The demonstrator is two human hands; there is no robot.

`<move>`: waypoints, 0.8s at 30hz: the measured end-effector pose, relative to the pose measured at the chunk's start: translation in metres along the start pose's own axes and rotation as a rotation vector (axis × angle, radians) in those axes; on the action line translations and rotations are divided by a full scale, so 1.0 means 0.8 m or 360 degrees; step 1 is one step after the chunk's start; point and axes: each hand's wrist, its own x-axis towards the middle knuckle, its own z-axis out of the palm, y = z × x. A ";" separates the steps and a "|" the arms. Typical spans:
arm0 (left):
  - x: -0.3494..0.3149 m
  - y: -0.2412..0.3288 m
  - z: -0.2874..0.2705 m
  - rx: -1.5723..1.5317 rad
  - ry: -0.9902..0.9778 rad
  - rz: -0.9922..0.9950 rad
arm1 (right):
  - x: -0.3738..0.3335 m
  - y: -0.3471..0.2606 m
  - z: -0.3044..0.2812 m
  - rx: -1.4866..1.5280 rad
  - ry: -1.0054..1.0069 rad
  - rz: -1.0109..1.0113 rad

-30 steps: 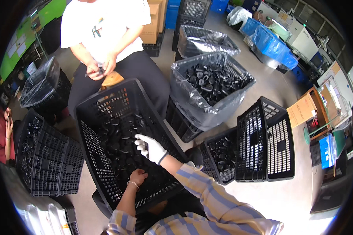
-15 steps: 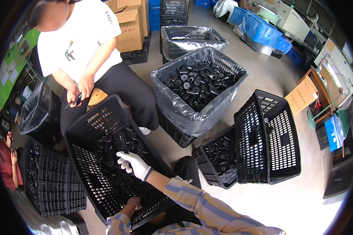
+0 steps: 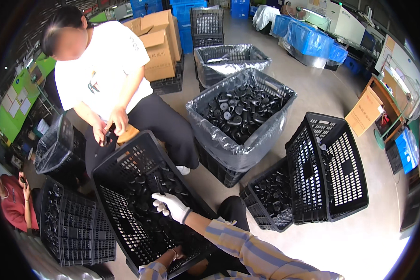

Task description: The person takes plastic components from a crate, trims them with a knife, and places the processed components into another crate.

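Note:
In front of me a large black crate point(image 3: 111, 196) of slotted plastic holds many small black plastic parts point(image 3: 147, 193) with round ends. My right hand point(image 3: 172, 206), in a white glove, is above these parts with its fingers curled in. A slim dark shape shows just beyond its fingertips; whether the hand grips it is hard to make out. Bare and wearing a bracelet, my left hand point(image 3: 178, 253) is low in the crate's near end. Its fingers are lost against the dark parts.
Across the crate sits a person point(image 3: 109, 84), both hands on a small dark piece. A bag-lined crate point(image 3: 219, 156) full of black parts stands beyond. Right of me, empty-looking crates point(image 3: 333, 163) lean over a low crate point(image 3: 261, 214) of parts. Stacked crates point(image 3: 79, 228) stand left.
The whole view has shifted, so everything sits lower and farther right. My right hand stays curled over the parts, and my left hand remains in the crate's near end.

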 end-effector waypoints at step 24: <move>-0.206 0.119 -0.173 -0.3311 0.1347 0.0721 | -0.033 -0.003 0.014 -0.1427 -0.0306 0.0132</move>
